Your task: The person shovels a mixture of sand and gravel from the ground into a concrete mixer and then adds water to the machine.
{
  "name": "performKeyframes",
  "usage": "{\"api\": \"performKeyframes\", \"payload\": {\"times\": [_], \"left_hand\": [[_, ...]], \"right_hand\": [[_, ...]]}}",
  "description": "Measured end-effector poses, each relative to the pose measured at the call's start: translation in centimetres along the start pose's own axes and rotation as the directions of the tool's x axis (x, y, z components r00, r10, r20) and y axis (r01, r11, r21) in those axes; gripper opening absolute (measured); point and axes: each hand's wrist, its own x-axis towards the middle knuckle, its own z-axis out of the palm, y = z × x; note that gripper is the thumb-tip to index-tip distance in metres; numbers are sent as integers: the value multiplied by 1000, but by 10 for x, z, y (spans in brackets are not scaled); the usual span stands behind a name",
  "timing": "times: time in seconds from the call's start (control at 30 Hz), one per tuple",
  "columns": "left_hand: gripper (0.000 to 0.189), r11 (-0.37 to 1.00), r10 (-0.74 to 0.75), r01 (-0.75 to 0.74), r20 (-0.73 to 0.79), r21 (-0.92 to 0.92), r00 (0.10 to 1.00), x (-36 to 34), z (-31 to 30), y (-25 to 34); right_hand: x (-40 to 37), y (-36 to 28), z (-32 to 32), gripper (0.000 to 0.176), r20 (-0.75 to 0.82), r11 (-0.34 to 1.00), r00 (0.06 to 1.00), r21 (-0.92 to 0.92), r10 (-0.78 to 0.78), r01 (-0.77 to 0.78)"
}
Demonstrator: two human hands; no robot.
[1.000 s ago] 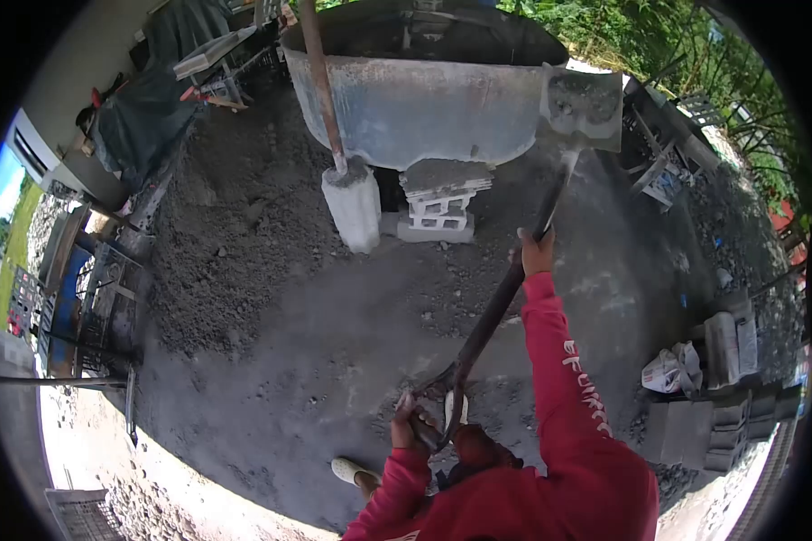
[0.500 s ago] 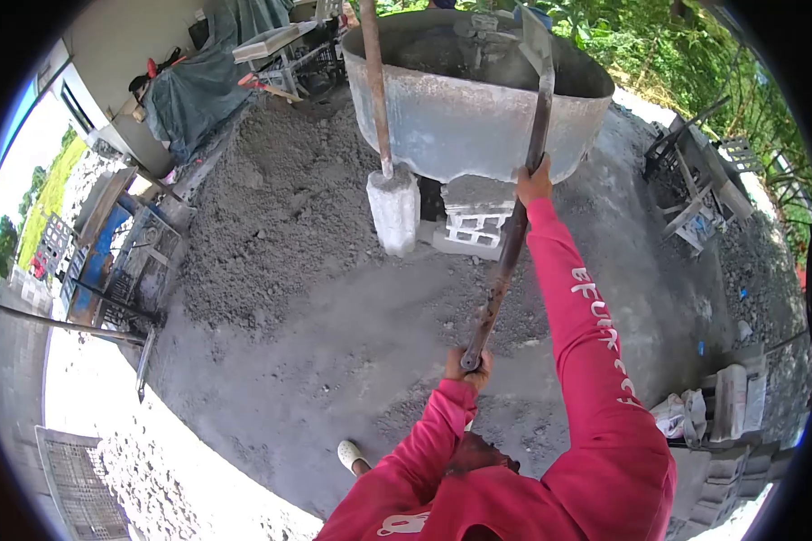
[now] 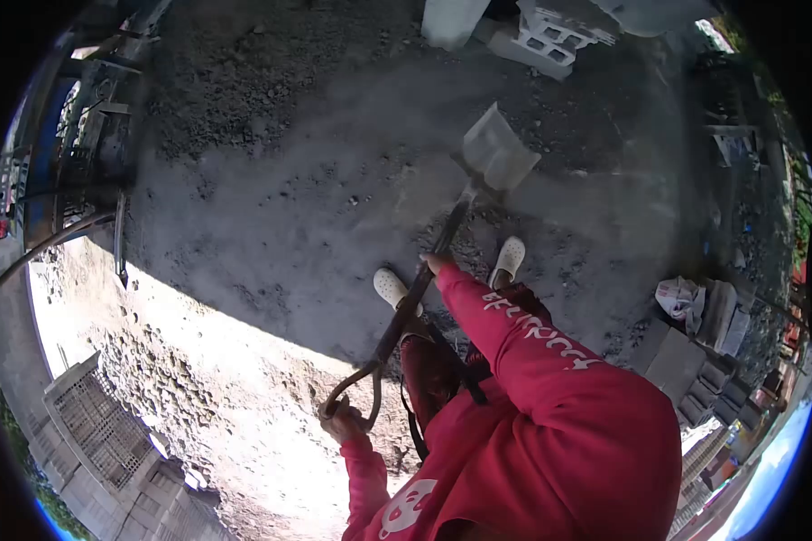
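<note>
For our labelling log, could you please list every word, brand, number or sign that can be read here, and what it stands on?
On the right sleeve: white lettering runs along it, too warped to read.
On the shirt front: a white picture, no readable words.
On the bag: any print is too blurred to read.
On the shovel: no marking shows.

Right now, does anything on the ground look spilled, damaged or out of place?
Nothing serious. A crumpled sack lies beside the stacked blocks, and loose gravel is scattered over the ground. The shovel looks intact.
</note>
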Motion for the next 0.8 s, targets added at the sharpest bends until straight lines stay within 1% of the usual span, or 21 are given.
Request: {"api": "performKeyframes", "payload": {"times": [0.03, 0.07, 0.1, 0.13, 0.17, 0.2, 0.23, 0.27, 0.3, 0.33, 0.37, 0.4, 0.43, 0.47, 0.53, 0.57, 0.63, 0.67, 0.7, 0.77, 0.8], "left_hand": [[20, 992, 68, -62, -55, 105, 996, 14, -46, -2], [23, 973, 159, -137, -108, 185, 981, 20, -85, 8], [25, 974, 138, -98, -190, 205, 972, 24, -112, 26], [26, 949, 205, -136, -228, 285, 952, 29, -133, 45], [25, 949, 182, -84, -310, 304, 933, 41, -151, 63], [23, 905, 210, -66, -306, 420, 928, 57, -175, 76], [23, 876, 249, -109, -246, 470, 937, 69, -181, 92], [22, 881, 219, -52, -307, 469, 926, 90, -188, 98], [22, 848, 241, -103, -205, 520, 949, 103, -172, 111], [22, 852, 223, -103, -178, 513, 958, 129, -175, 107], [20, 870, 65, 76, -266, 487, 962, 144, -158, 117], [19, 879, 72, 13, -160, 476, 985, 157, -142, 116], [20, 875, 53, 15, -127, 484, 990, 146, -92, 118], [20, 880, 99, -97, 21, 465, 995, 158, -78, 100], [21, 900, 93, -134, 117, 415, 989, 140, -4, 80], [22, 923, 66, -122, 161, 364, 985, 128, 30, 70], [18, 954, 11, -83, 242, 289, 970, 93, 89, 46], [19, 948, 24, -101, 248, 303, 968, 73, 115, 31], [20, 942, 50, -156, 335, 296, 941, 47, 144, 24], [24, 979, -27, -44, 337, 202, 941, 1, 199, 4], [25, 990, -20, -34, 365, 140, 931, -26, 228, -7]], "right_hand": [[24, 81, 28, 20, -126, 943, 992, -328, 17, -58], [13, 141, 60, 17, -46, 961, 993, -252, 105, -113], [-1, 197, 94, 15, 34, 966, 981, -185, 190, -181], [-28, 221, 126, 15, 77, 939, 957, -228, 281, -258], [12, 336, 148, 18, 75, 881, 977, -451, 198, -144], [-45, 290, 179, 21, -23, 894, 922, -239, 386, -380], [-32, 344, 193, 22, 50, 875, 970, -444, 237, -190], [-25, 374, 207, 22, -7, 863, 990, -488, 143, -128], [-16, 371, 213, 25, 36, 891, 979, -423, 202, -168], [-24, 326, 212, 26, 15, 920, 944, -231, 329, -317], [-37, 260, 210, 27, 19, 894, 894, -23, 447, -447], [-4, 284, 203, 31, -152, 921, 980, -347, 128, -174], [35, 307, 196, 35, -192, 749, 950, -659, -245, 60], [57, 274, 180, 39, -292, 822, 938, -570, -187, -13], [138, 248, 124, 35, -112, 868, 982, -491, -152, 78], [144, 203, 102, 25, -337, 825, 905, -565, -259, 26], [193, 154, 35, 24, -34, 312, 789, -928, -614, 202], [194, 108, 8, 29, -219, 744, 894, -646, -392, 168], [190, 55, -17, 29, -179, 714, 918, -686, -354, 141], [186, -15, -74, 30, -154, 679, 926, -722, -344, 132], [194, -36, -99, 28, -221, 771, 934, -631, -281, 83]]}}
